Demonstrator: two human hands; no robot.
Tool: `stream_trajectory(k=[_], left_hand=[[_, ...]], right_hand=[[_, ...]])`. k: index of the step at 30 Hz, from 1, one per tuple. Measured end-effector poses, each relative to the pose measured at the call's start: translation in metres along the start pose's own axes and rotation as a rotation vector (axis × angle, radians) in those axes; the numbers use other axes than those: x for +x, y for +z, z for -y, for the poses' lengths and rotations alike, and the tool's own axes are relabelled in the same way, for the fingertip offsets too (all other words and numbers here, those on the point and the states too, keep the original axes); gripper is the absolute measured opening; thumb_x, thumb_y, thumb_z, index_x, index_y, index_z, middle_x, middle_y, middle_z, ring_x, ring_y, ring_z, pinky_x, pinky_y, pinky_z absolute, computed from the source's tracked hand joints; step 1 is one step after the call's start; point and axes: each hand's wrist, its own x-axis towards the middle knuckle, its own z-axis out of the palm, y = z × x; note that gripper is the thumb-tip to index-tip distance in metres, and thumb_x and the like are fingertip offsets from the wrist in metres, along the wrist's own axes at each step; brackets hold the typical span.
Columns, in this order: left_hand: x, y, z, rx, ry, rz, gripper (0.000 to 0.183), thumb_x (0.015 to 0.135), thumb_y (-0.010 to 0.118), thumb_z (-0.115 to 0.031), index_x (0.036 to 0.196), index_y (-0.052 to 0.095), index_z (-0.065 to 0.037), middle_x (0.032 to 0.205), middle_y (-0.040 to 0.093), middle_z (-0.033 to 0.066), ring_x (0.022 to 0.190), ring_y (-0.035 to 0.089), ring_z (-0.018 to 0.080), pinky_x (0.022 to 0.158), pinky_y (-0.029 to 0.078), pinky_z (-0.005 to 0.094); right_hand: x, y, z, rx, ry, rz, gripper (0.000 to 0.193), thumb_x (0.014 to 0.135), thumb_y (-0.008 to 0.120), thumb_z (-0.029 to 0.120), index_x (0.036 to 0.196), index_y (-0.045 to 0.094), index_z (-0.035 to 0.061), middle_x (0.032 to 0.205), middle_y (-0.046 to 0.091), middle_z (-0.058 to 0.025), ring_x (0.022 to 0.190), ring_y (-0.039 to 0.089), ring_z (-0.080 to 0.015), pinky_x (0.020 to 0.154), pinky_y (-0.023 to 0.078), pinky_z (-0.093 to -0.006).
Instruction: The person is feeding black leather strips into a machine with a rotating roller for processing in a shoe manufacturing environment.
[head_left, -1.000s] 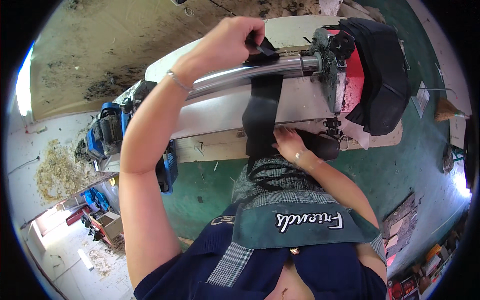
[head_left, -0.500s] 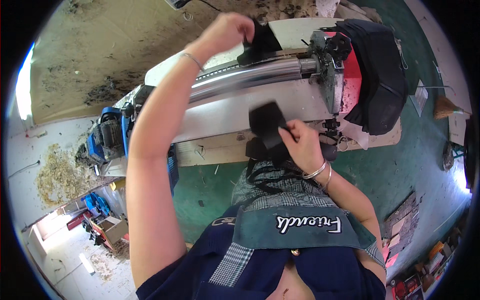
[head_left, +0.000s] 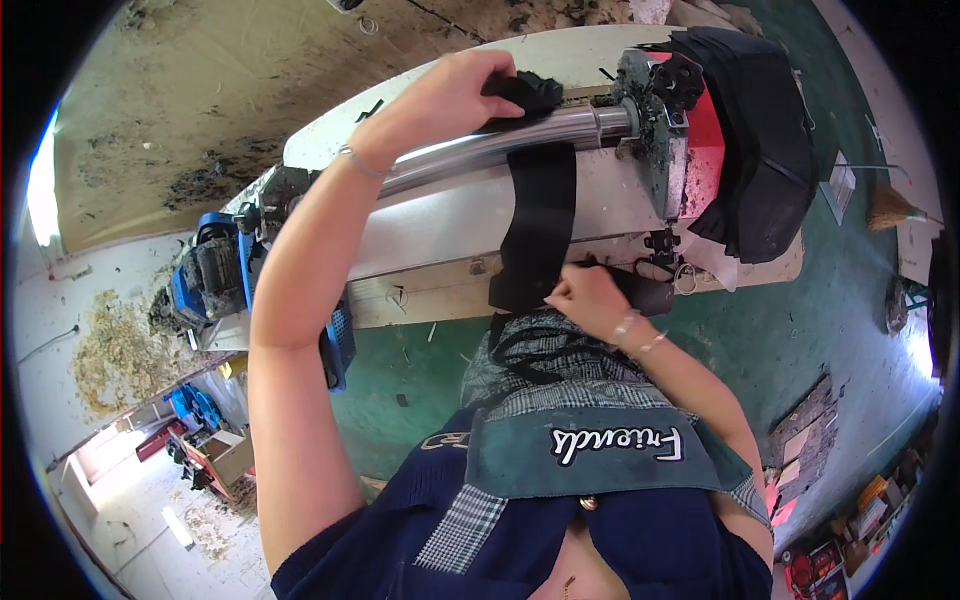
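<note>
A stack (head_left: 765,150) lies at two o'clock, a roller (head_left: 480,147) at twelve. The strip (head_left: 542,215) runs from it toward six. The left hand (head_left: 452,98), at eleven, holds a bunched piece (head_left: 538,95); the right hand (head_left: 593,303), at five, is narrow, grip unclear.

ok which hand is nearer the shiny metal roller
Left. The left hand is close by the far side of the roller, with bunched black material between thumb and fingers; the right hand is farther off, on the near side, by the near end of the black strip.
</note>
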Motion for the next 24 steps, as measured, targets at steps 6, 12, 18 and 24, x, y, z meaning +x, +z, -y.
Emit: stream_trajectory(k=[6,12,18,24], left_hand=[[-0.013,-0.059,-0.053,0.104,0.193,-0.205,0.023,0.079,0.064,-0.003,0.102,0.063,-0.002,0.084,0.066,0.0159,0.074,0.063,0.0242,0.071,0.049,0.0327],[0.026,-0.098,-0.049,0.086,-0.015,-0.451,0.038,0.077,0.063,0.009,0.113,0.059,-0.001,0.100,0.066,0.0127,0.089,0.064,0.0184,0.080,0.050,0.0285],[0.036,-0.021,0.037,0.154,0.054,-0.042,0.011,0.081,0.063,0.000,0.091,0.067,-0.002,0.079,0.066,0.0098,0.072,0.060,0.0144,0.068,0.048,0.0289],[0.039,0.041,0.041,0.075,-0.178,0.231,0.014,0.081,0.060,-0.014,0.084,0.069,-0.004,0.073,0.065,0.0107,0.068,0.058,0.0168,0.066,0.047,0.0301]], right_hand=[[0.066,0.077,-0.077,-0.686,-0.321,-0.228,0.025,0.070,0.073,0.025,0.089,0.067,0.0097,0.100,0.064,-0.0094,0.108,0.055,-0.0301,0.097,0.040,-0.0428],[0.048,0.063,-0.069,-0.639,-0.583,-0.188,0.023,0.071,0.067,0.015,0.093,0.068,0.0097,0.102,0.065,-0.0092,0.104,0.058,-0.0268,0.094,0.044,-0.0403],[-0.010,-0.009,0.042,0.210,-0.237,-0.329,0.019,0.083,0.064,0.009,0.101,0.065,-0.0004,0.082,0.069,-0.0103,0.072,0.065,-0.0177,0.068,0.051,-0.0312],[0.032,-0.050,0.053,0.459,0.061,-0.445,0.028,0.081,0.070,0.011,0.098,0.061,-0.0099,0.077,0.069,-0.0176,0.067,0.067,-0.0163,0.060,0.050,-0.0292]])
